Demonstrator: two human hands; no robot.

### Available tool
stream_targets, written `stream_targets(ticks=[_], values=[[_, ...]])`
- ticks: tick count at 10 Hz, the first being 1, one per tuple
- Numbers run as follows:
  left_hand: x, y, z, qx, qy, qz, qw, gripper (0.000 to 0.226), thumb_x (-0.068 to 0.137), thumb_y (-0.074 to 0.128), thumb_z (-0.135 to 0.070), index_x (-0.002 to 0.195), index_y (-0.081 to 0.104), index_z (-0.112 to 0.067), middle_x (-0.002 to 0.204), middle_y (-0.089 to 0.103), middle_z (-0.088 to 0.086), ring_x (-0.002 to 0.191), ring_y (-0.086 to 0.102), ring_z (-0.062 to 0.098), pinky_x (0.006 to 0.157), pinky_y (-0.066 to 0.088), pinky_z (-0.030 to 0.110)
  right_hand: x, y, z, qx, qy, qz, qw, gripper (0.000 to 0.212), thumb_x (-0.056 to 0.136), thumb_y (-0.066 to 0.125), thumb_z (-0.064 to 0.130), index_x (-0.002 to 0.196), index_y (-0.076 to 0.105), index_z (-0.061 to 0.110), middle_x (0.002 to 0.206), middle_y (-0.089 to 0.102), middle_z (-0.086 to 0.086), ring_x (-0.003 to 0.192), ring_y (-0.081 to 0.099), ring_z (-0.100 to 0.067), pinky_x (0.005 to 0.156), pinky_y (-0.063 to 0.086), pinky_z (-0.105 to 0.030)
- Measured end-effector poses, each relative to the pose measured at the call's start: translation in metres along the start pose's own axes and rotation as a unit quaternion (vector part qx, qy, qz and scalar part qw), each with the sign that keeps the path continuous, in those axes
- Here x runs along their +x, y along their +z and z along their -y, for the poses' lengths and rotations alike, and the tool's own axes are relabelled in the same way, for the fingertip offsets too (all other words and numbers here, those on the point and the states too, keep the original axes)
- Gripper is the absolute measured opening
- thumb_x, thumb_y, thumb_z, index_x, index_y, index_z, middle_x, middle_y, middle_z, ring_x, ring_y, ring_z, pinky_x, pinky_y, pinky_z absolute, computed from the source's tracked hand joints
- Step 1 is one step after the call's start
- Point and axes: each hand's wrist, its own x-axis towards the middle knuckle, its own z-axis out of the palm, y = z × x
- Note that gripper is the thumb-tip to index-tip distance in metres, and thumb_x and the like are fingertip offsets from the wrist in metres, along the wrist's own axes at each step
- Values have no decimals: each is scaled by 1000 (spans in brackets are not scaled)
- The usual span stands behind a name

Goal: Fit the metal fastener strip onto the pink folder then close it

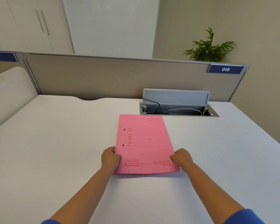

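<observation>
Lying closed on the white desk [55, 151], the pink folder [145, 152] is clasped by both grips, left [110, 157] and right [182, 156].

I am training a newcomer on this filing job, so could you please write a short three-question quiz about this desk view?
1. True or false: the pink folder lies closed on the desk.
2. Which hands grip the folder? A) left hand only B) right hand only C) both
3. Fill in: the two punched holes sit along the folder's ____ edge as the camera sees it.

Key: 1 true. 2 C, one at each near side edge. 3 left. No metal fastener strip shows in this view.
</observation>
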Motion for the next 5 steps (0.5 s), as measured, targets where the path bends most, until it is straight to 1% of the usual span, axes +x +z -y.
stream_targets(ticks=[1,2,3,4,5], values=[[0,2,0,37,6,-11,999,25,74,48,8,74,64,-11,69,62,2,68,55,28,50,38,25,0,1,0,-19,-3,-3,1000,14,83,55,17,81,64,6,84,67,-9,72,59,-23,62,45,-27],[1,5,0,65,1,-39,997,36,79,48,6,111,61,-1,106,67,13,86,58,29,72,46,30,-1,1,1,-29,5,-12,999,14,81,55,17,67,54,12,71,59,-3,69,56,-24,54,40,-24],[-1,6,-2,69,-4,-50,996,43,81,47,4,124,53,-2,128,58,15,111,56,33,93,44,37,-2,-2,0,-40,6,-28,999,31,78,56,17,54,36,18,58,43,1,64,48,-24,45,30,-24],[-3,7,-3,78,21,-57,995,43,82,46,2,125,52,-4,129,57,15,113,54,32,94,44,39,-6,-6,3,-41,-7,-40,998,29,79,56,19,57,38,18,57,41,3,57,44,-19,45,29,-23],[-5,7,-7,88,28,-65,994,45,82,46,3,125,52,-6,129,56,15,113,53,32,93,44,41,-8,-10,8,-29,-37,-57,997,16,80,56,21,67,51,14,64,50,0,57,49,-18,51,37,-25]])
